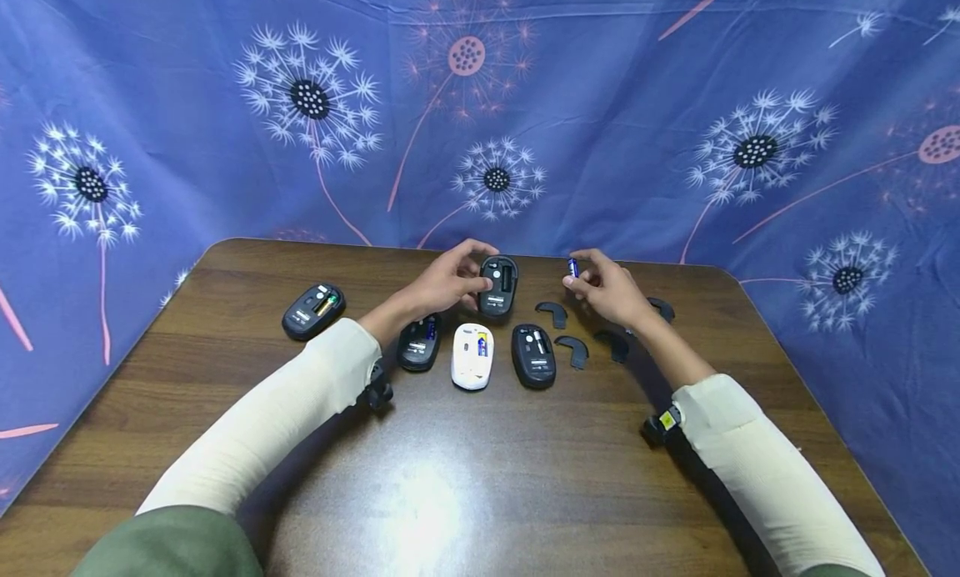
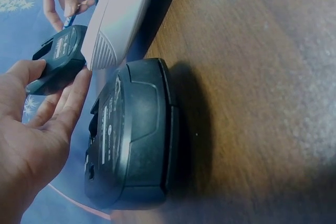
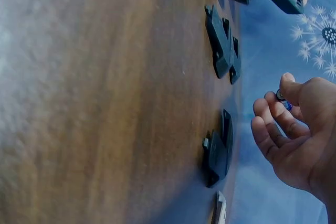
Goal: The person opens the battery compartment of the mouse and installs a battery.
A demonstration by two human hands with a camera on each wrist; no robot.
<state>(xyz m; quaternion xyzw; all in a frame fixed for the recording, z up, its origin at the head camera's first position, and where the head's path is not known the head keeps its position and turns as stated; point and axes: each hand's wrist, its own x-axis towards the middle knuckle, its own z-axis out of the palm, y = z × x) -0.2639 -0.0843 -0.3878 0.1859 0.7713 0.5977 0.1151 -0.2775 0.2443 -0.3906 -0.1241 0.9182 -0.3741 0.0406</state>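
My left hand [image 1: 448, 278] grips a black computer mouse [image 1: 498, 287] by its side, underside facing me and its battery slot uncovered. The slot looks dark, with no battery showing in it. To the right, my right hand [image 1: 606, 292] pinches a small blue battery [image 1: 573, 267] between thumb and fingertips, above the far part of the table. In the right wrist view the battery [image 3: 284, 99] shows one end past the thumb. Below the held mouse lie a white mouse [image 1: 472, 357] with a blue battery in it and a black mouse [image 1: 534, 356], both underside up.
Another black mouse [image 1: 418, 343] lies by my left wrist, and one with a green-gold battery [image 1: 313, 311] sits farther left. Several curved black covers, among them one cover [image 1: 552, 313] and another [image 1: 573, 351], lie on the brown table [image 1: 450, 460]. A blue dandelion-print cloth [image 1: 600, 143] hangs behind.
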